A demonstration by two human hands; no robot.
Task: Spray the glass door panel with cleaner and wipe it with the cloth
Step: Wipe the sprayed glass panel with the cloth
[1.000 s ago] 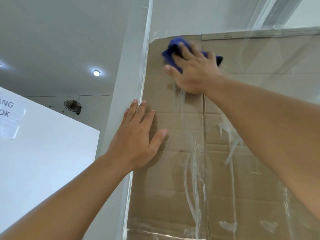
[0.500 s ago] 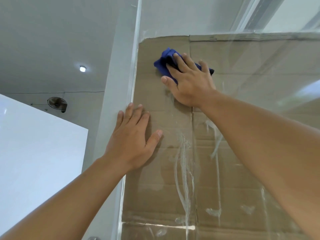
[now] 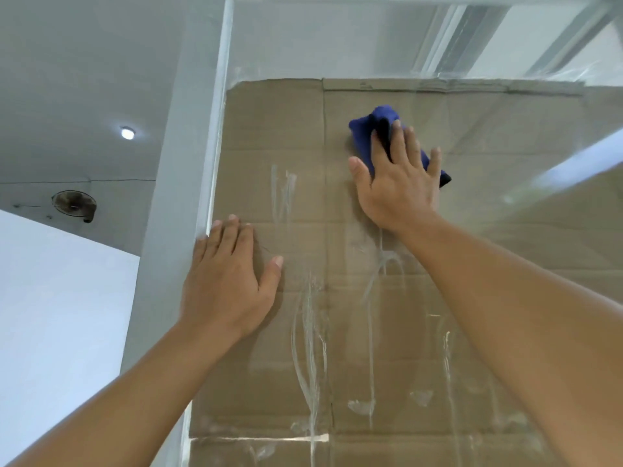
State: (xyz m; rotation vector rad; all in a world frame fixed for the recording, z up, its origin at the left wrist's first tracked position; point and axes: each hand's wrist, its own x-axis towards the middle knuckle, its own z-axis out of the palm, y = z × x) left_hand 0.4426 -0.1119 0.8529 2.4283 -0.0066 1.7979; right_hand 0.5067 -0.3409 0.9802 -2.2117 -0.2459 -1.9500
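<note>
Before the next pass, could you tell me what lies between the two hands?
Head view: between left hand and right hand, only glass door panel with cleaner streaks.

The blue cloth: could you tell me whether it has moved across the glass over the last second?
Yes. The blue cloth has slid right, away from the glass edge and past the cardboard's vertical seam.

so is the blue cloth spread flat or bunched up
Bunched up: the blue cloth sits in a thick folded wad under the right hand, pressed against the glass panel.
</note>
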